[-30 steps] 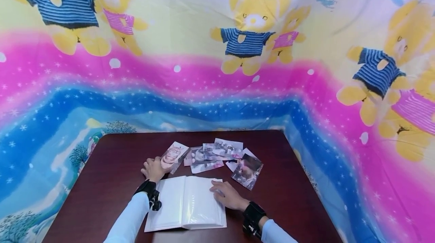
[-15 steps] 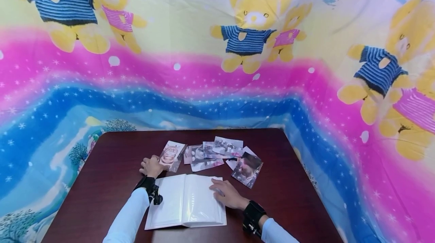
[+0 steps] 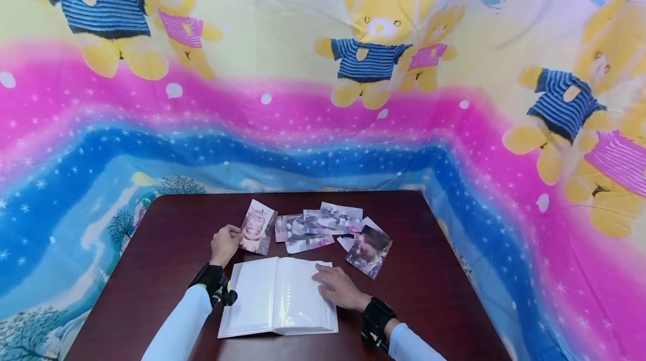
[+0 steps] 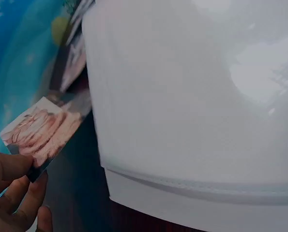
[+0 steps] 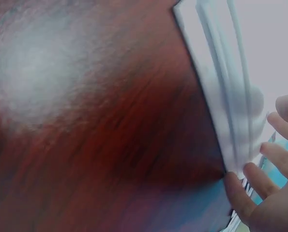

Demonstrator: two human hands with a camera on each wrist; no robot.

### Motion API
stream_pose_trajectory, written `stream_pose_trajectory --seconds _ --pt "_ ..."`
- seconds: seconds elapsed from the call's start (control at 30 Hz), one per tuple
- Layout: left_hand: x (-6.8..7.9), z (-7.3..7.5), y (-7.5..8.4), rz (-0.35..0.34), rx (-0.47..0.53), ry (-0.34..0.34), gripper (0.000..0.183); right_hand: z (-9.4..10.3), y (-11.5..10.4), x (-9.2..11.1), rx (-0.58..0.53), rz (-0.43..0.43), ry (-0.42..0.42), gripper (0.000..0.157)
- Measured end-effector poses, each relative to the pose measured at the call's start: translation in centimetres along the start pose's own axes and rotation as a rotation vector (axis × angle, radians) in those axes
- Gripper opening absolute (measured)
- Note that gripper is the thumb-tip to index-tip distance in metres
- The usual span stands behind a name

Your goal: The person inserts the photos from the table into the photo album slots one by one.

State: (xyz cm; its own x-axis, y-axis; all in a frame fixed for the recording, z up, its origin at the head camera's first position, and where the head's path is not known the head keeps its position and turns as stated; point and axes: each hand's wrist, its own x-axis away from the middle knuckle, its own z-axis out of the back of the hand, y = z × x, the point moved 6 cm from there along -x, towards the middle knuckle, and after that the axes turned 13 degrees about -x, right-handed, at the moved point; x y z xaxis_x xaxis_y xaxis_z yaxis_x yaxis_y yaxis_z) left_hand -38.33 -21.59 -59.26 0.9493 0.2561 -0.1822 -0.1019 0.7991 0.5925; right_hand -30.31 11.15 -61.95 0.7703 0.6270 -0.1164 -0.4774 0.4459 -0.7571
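A white photo album (image 3: 252, 296) lies spread on the table, its pages blank, with glossy clear sleeves on the right side. Above its left corner my left hand (image 3: 225, 244) pinches the edge of a photo (image 3: 257, 227) with an orange-brown picture. In the left wrist view, thumb and fingers hold that photo (image 4: 39, 130) by one corner. My right hand (image 3: 341, 288) rests on the album's right page edge, fingers extended. The right wrist view has these fingers (image 5: 260, 179) at the edge of the stacked pages (image 5: 231, 96).
Several overlapping photos (image 3: 333, 219) lie behind the album. One darker photo (image 3: 369, 251) sits to their right, above my right hand. The dark red-brown table (image 3: 434, 294) ends at a cloth backdrop (image 3: 303, 165) printed with bears.
My left hand has raised the photo's edge from the table, and the photo has turned more upright. My right hand has stayed on the album.
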Motion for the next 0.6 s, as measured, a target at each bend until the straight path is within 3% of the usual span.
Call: stream_pose_trajectory --seconds 0.17,0.27,0.33,0.43,0.5,0.6 --pt "1.2 1.5 1.4 -0.051 0.106 0.018 0.018 0.3 -1.0 -1.0 0.045 0.067 0.06 0.023" --pt "2.3 2.7 2.3 -0.041 0.158 0.044 0.021 0.7 -2.1 -2.2 -0.007 0.122 0.12 0.022" --pt "3.1 3.5 3.1 -0.037 0.193 0.062 0.022 1.1 -2.8 -3.3 -0.125 0.115 0.152 0.025" --pt "4.5 4.1 4.6 -0.054 0.262 0.089 0.022 1.6 -3.4 -4.9 -0.405 0.029 0.173 0.034" --pt "5.5 4.1 5.4 -0.065 0.326 0.095 0.021 1.8 -3.6 -5.7 -0.592 -0.045 0.182 0.041" --pt "6.9 3.3 6.3 -0.066 0.41 0.073 0.02 1.8 -4.0 -6.4 -0.779 -0.129 0.201 0.046"
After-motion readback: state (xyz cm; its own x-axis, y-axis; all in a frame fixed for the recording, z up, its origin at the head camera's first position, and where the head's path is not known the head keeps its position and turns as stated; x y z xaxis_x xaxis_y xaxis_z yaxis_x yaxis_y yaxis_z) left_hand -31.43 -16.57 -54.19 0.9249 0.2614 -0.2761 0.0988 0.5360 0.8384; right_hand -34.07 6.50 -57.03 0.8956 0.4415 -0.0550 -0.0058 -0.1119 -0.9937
